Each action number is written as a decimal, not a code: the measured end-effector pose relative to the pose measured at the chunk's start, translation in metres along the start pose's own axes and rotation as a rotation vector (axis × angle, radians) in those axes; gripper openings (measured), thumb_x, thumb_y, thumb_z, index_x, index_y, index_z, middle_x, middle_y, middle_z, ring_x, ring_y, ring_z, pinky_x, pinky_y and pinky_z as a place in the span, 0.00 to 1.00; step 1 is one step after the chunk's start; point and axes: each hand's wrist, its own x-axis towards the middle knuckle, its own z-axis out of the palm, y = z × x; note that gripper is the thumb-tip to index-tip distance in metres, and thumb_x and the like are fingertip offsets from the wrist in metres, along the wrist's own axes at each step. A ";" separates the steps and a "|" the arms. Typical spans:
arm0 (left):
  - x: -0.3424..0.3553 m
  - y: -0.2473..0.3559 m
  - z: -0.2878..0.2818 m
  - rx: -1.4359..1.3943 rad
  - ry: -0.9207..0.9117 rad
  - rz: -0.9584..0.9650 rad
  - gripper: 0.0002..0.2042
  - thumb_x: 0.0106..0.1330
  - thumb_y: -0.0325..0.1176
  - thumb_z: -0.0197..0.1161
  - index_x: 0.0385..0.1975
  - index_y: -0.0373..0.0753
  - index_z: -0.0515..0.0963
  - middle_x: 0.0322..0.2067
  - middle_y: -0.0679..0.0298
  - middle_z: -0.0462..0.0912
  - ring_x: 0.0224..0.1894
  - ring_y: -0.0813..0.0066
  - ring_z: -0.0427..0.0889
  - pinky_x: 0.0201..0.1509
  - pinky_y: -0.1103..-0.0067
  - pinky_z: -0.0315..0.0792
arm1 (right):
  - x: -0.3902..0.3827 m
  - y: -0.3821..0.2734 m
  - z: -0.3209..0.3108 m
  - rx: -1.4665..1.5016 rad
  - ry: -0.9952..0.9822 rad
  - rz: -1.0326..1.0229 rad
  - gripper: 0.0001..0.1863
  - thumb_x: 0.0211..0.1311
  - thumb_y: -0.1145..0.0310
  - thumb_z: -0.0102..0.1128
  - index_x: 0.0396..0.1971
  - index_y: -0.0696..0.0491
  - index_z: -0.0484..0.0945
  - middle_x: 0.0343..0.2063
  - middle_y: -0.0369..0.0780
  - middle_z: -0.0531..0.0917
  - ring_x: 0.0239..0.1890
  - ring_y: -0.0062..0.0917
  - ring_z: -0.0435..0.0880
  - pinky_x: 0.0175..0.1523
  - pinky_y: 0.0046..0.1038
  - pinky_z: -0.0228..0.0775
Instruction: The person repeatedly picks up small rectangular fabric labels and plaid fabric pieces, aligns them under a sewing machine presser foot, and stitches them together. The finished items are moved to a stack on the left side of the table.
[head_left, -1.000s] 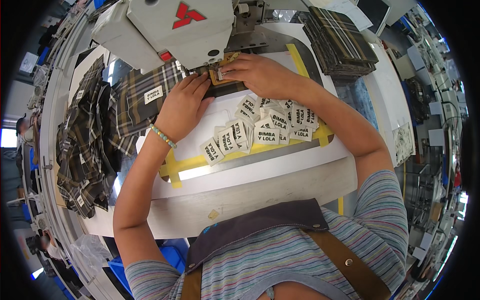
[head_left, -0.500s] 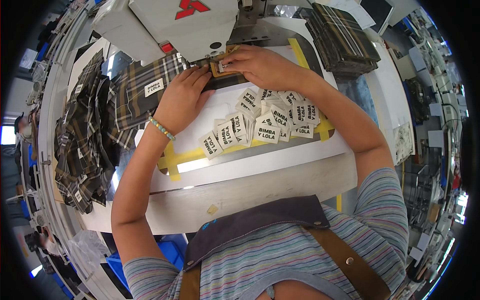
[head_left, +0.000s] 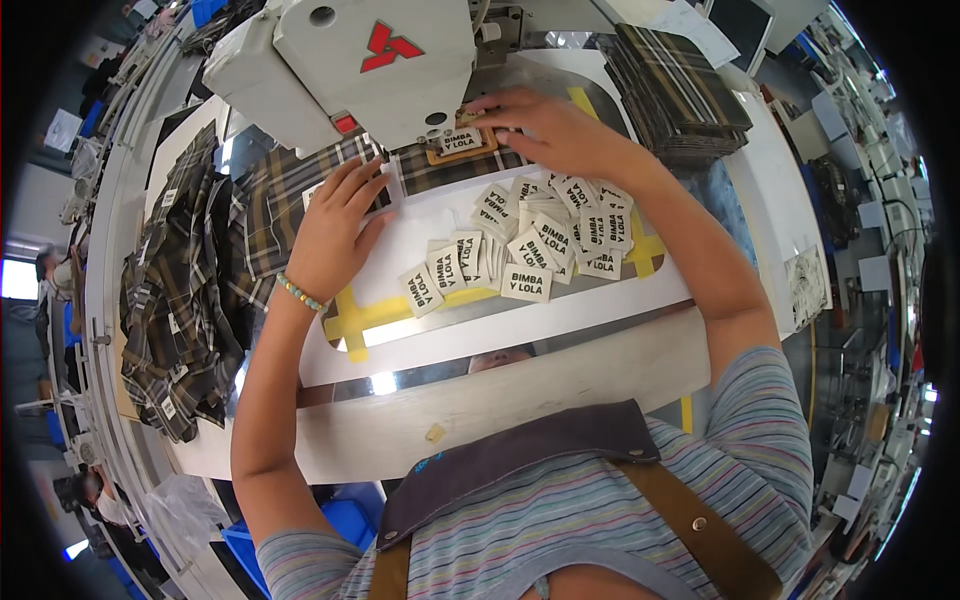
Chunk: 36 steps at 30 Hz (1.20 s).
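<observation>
My left hand (head_left: 340,225) lies with fingers apart on a brown plaid cloth piece (head_left: 262,210), beside a white label that it partly covers. My right hand (head_left: 560,135) is open, its fingers stretched around the right side of a small yellowish clamp frame (head_left: 462,157). Inside that frame lies a white printed label (head_left: 461,140), on a second plaid cloth piece (head_left: 424,174) under the head of a sewing machine (head_left: 375,60). In front of my right hand spreads a loose pile of white labels (head_left: 540,240).
Rumpled plaid pieces with labels make a heap (head_left: 185,310) at the left. At the back right rises a neat stack of folded plaid cloth (head_left: 685,85). Yellow tape (head_left: 345,322) edges the white work surface. A blue bin (head_left: 350,505) sits below the table.
My right fingers have come off the label in the clamp frame, leaving it in view. My left hand has moved left and nearer to me, away from the frame. The head view has shifted slightly.
</observation>
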 end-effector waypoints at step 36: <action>0.039 0.017 0.028 -0.092 -0.051 0.105 0.23 0.74 0.36 0.66 0.67 0.37 0.78 0.70 0.58 0.77 0.75 0.53 0.69 0.78 0.63 0.63 | -0.047 0.061 -0.018 -0.091 0.194 0.107 0.14 0.72 0.73 0.59 0.52 0.55 0.88 0.58 0.42 0.85 0.62 0.38 0.82 0.67 0.38 0.74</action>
